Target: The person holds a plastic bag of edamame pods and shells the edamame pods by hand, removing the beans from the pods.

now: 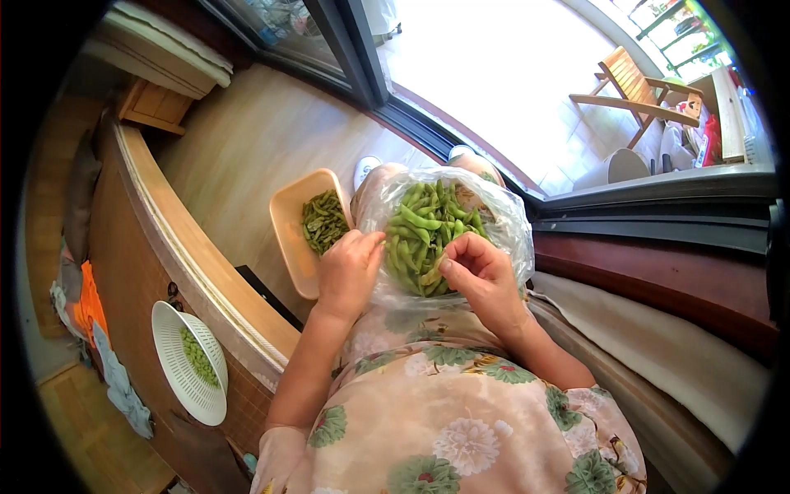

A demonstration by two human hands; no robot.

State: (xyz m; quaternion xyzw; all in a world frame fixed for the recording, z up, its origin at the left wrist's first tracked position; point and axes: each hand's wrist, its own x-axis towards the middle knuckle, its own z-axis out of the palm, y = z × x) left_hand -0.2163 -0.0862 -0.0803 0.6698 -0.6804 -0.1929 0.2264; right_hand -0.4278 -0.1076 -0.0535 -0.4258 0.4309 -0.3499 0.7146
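Note:
A clear plastic bag (pixel 514 222) lies open on my lap, filled with green edamame pods (pixel 420 222). My right hand (pixel 484 276) is over the bag's right side, thumb and forefinger pinched on a yellowish-green pod (pixel 432 276). At the left edge of the bag, my left hand (pixel 347 272) is closed, fingertips pressed together; whatever is in them is too small to make out. Just beyond the left hand, an orange-beige plastic tub (pixel 284 214) holds a heap of darker green empty-looking pods (pixel 323 221).
A white colander (pixel 169 350) with shelled green beans (pixel 197 358) sits on the brown mat-covered seat (pixel 239 362) at left. A dark sliding-door frame (pixel 366 66) runs ahead. Beyond it stands a wooden folding chair (pixel 629 86). A cushioned edge (pixel 650 346) lies to my right.

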